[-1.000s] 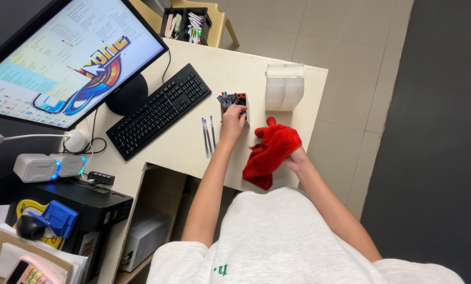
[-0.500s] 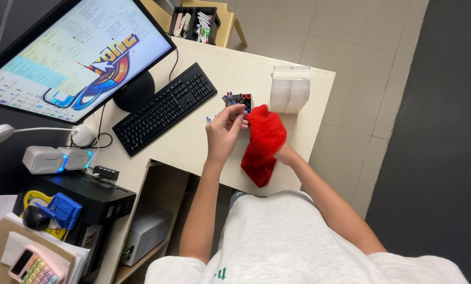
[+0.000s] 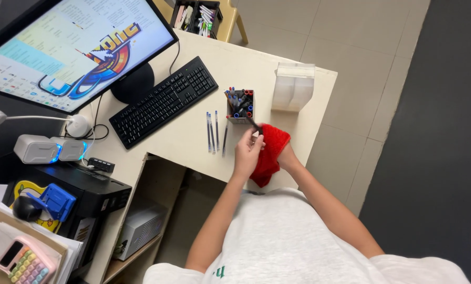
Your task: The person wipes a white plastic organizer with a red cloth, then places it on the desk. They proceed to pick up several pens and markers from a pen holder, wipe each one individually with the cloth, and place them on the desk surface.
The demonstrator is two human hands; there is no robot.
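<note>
While the left hand [image 3: 247,152] is pinching a dark pen [image 3: 254,124] by its lower barrel, the right hand [image 3: 286,156] is gripping a red cloth [image 3: 268,152] bunched against it, so both hands are closed on something. Only the head view to go on.

The pen is sticking up and away from the left fingertips, its far end pointing toward the pen holder [image 3: 240,105] just beyond the hand. The cloth is sitting between the two hands, touching the left fingers, with its lower fold hanging over the near edge of the bench [image 3: 193,142]. I can't tell whether the pen's near end is actually wrapped in the cloth or just lying against it.

Handling, as a judgement: the pen is looking light, stiff and thin with a smooth barrel, so it's likely to roll or twist in a loose pinch; mid-barrel between thumb and two fingers is the sensible hold, not the tip. The cloth is looking soft, limp and light with no shape of its own, best taken as a bunch in the palm, as the right hand is doing.

To the left of the left hand, four loose pens [image 3: 213,131] are lying flat on the bench, near but not touching it. Further out past them is a black keyboard [image 3: 164,101]; beyond the right hand, a translucent white box [image 3: 293,87] is standing by the bench's far edge.
</note>
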